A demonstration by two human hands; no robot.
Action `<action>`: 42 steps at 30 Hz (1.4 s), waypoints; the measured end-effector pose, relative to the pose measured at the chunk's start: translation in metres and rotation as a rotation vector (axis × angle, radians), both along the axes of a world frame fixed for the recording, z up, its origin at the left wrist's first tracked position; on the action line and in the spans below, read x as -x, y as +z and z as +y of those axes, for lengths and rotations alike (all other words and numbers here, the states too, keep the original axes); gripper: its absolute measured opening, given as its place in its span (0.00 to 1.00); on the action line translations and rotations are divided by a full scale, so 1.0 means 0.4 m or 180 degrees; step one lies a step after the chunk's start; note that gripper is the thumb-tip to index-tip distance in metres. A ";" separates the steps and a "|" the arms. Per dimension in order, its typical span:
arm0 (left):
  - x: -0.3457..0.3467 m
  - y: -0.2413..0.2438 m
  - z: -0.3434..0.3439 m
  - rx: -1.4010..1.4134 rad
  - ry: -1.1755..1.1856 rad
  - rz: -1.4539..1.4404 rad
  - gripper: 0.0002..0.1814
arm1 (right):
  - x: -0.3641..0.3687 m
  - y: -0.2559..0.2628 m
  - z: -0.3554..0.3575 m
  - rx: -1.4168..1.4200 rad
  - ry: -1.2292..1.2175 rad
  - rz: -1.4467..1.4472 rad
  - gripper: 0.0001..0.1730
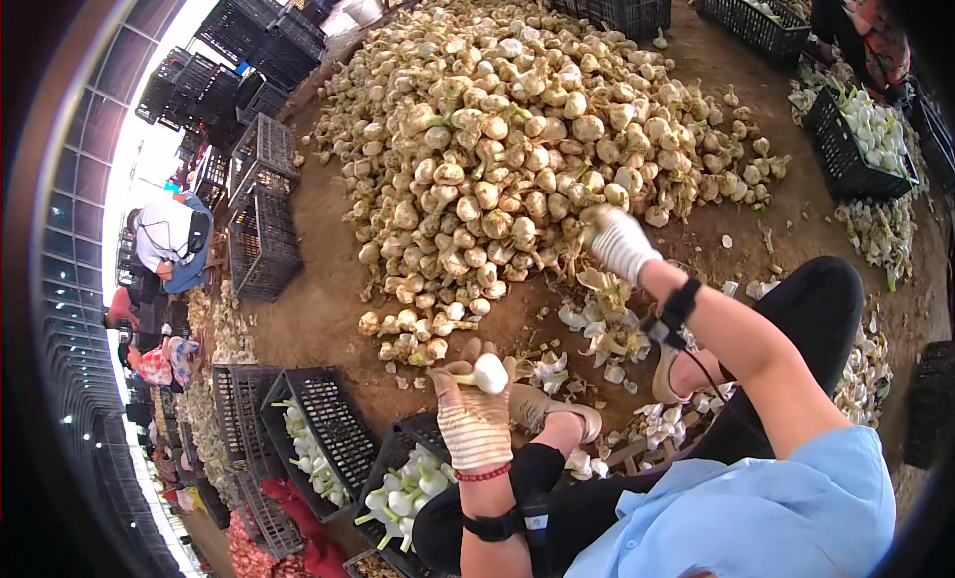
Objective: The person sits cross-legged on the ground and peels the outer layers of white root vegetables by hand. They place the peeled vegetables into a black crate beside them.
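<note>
My left hand (471, 421), in a striped knit work glove, holds a clean white garlic bulb (490, 373) with a short pale stem. It is raised above the crate at my left knee. That black plastic crate (384, 458) contains peeled garlic bulbs (410, 488) with green-white stems. My right hand (621, 241), gloved the same way, reaches to the near edge of a large heap of unpeeled garlic (485, 145). Its fingertips are blurred, so whether they grip anything cannot be made out. Loose garlic skins (604, 317) lie on the ground just below that hand.
Another crate of peeled garlic (310, 447) stands farther left, beside stacked black crates (261, 242). A filled crate (858, 149) sits at the right near a seated person (880, 41). Other people (171, 235) work at the left. My shoes (556, 414) rest among scattered skins.
</note>
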State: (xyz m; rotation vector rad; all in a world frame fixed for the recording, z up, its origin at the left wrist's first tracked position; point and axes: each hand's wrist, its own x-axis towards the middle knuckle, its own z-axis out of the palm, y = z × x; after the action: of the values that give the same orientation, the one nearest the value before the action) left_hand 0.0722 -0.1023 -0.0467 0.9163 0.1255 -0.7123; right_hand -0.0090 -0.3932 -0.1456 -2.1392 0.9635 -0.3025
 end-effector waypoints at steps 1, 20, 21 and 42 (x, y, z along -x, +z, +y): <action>0.011 0.002 -0.014 0.0070 -0.0053 0.0343 0.19 | 0.000 -0.065 -0.070 0.0347 -0.0818 0.0185 0.22; 0.077 -0.051 -0.100 -0.0555 -0.1469 -0.0574 0.38 | 0.087 0.160 0.224 -0.5244 0.1421 -0.2425 0.29; 0.075 -0.059 -0.094 -0.0330 -0.1590 -0.0467 0.38 | 0.093 0.177 0.241 -0.5090 0.1462 -0.2297 0.29; 0.104 0.031 -0.013 -0.2355 -0.0328 -0.4435 0.42 | 0.118 0.337 0.330 -0.2109 0.1291 -0.1584 0.25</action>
State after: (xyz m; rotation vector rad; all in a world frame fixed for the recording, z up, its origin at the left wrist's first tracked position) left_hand 0.0305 -0.1074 -0.0342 1.9534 -0.9560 0.0379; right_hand -0.0563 -0.2611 -0.0109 -1.4898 0.2670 -0.2485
